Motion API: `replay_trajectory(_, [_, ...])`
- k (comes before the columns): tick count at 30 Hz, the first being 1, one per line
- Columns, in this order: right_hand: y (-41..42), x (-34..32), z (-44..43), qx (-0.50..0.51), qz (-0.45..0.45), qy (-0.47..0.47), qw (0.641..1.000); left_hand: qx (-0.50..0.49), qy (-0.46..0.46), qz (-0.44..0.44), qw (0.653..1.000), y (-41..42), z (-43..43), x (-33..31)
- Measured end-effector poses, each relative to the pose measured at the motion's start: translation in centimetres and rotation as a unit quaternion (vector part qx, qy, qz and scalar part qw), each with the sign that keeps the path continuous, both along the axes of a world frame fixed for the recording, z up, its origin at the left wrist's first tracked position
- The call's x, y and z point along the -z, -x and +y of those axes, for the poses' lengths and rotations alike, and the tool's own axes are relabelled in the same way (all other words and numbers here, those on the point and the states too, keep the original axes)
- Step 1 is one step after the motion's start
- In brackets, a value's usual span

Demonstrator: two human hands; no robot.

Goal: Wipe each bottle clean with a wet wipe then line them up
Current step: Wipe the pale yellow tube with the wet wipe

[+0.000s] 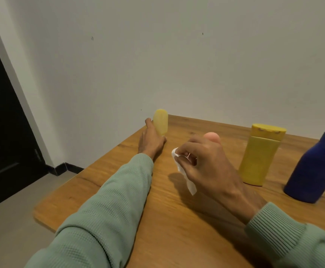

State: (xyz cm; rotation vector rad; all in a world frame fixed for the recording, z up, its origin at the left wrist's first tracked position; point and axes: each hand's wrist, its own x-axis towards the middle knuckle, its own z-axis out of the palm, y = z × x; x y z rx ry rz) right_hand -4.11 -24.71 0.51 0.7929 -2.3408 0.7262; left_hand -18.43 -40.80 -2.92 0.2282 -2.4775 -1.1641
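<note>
I had just one view, from the wide-angle camera worn on the person's head. It faced forward and down across the desk (70,200) toward the wall (177,64) behind it. It sat close, with the left hand (152,140) and right hand (206,161) near mid-frame. The door (1,122) and floor (12,238) lay at the left edge.

Matt plastic yellow bottle (259,155) and blue bottle (312,167) stand on a smooth wood-grain table (119,190); sleeves (103,206) ribbed knit.
</note>
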Motion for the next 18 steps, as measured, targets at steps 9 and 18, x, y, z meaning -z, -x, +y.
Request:
replay_trajectory(9, [-2.2,-1.5,1.8,0.007,0.047,0.03,0.998,0.018,-0.125,0.073,0.989,-3.4,0.9,-2.4])
replay_trajectory(18, [-6.3,-5.2,5.4,0.028,0.107,0.128,0.986,0.201,-0.262,0.151,0.932,-15.2,5.4,-9.3])
